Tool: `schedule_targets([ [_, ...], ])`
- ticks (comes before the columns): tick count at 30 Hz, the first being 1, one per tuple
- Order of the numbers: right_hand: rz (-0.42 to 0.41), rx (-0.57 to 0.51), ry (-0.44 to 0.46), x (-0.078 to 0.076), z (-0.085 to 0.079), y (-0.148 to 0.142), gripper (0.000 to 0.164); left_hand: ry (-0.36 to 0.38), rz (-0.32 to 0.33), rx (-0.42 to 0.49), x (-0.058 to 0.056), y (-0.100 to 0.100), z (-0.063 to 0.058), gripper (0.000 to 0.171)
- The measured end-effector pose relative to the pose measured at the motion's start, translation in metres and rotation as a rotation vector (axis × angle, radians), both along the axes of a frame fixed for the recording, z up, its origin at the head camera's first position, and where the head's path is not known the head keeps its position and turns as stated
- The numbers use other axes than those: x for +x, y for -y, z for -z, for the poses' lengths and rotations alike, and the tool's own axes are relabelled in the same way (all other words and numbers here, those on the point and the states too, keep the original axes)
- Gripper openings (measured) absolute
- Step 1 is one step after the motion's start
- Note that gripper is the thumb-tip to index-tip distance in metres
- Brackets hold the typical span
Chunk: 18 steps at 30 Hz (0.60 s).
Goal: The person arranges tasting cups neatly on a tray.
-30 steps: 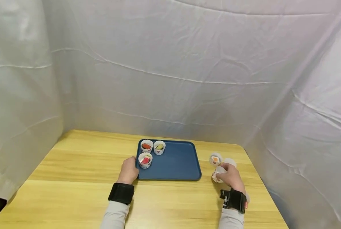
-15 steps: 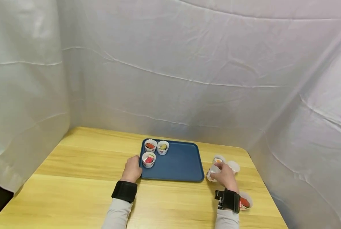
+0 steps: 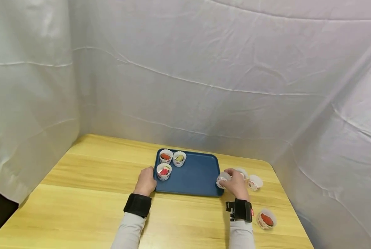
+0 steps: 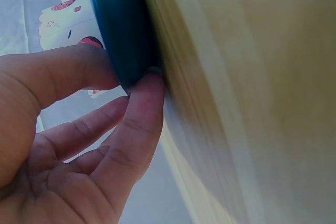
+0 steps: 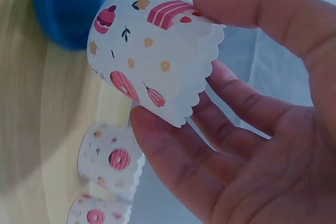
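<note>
Left hand [image 3: 146, 181] pinches a blue rectangular tray [image 3: 195, 174] by its edge.
Right hand [image 3: 236, 185], thumb and fingers, grips a white, scalloped, dessert-printed paper cup [image 5: 142, 51].

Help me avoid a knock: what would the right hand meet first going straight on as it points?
Likely the blue tray, at its right edge: the right hand holds a patterned cup that overlaps that edge in the head view. The cup's height is unclear, so it may pass over.
</note>
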State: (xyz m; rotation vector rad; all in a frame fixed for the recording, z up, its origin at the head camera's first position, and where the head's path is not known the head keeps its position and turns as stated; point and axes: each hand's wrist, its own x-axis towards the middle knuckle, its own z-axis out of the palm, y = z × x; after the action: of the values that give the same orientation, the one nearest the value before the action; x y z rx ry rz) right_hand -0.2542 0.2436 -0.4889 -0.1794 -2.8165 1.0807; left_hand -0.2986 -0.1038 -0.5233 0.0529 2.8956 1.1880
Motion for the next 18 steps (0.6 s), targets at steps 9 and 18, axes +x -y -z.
schedule_targets([
  [9,-0.02,-0.005,0.023,-0.011,-0.006,0.02,0.05,-0.052,0.013,-0.006,-0.001,0.001,0.001,0.025],
  [18,-0.062,0.003,0.041,-0.02,-0.003,0.039,0.051,-0.021,0.008,0.0,0.0,0.001,0.0,0.03],
])
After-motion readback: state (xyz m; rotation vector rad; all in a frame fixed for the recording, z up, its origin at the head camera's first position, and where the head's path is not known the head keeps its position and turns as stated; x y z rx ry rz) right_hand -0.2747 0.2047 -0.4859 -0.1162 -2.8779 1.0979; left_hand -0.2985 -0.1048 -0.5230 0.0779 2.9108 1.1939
